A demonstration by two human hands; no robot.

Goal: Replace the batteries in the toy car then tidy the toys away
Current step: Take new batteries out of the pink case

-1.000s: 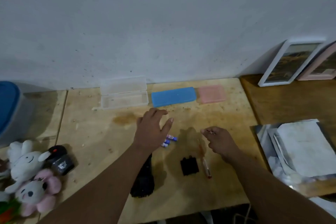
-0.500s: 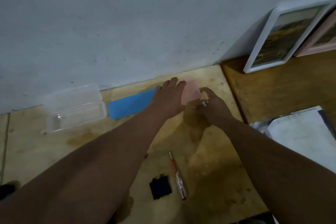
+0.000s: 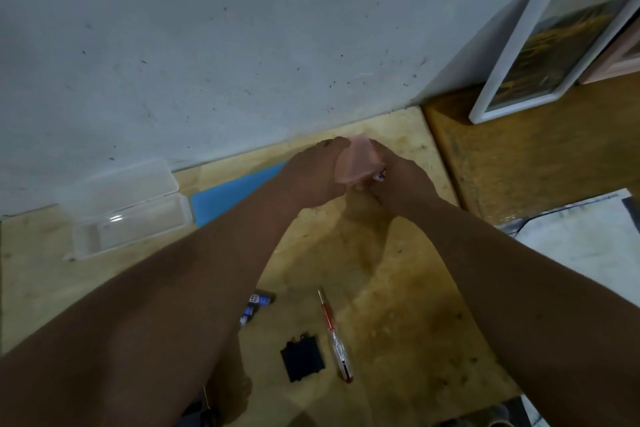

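With the left hand (image 3: 311,173) tipping up the pink case (image 3: 356,161) at the desk's (image 3: 398,305) far edge, the battery (image 3: 380,177) pinched in the right hand (image 3: 398,180) could slip and roll away.

Pale plywood desk (image 3: 398,305): matt, stained, rough. Clear plastic case (image 3: 128,211): glossy. Translucent pink plastic box (image 3: 356,159): smooth.

Both forearms are bare from the lower edge of the frame up to the wrists, with no sleeve showing. The left hand (image 3: 311,177) and the right hand (image 3: 405,180) are bare too, ungloved. No watch, band or ring can be made out on either.
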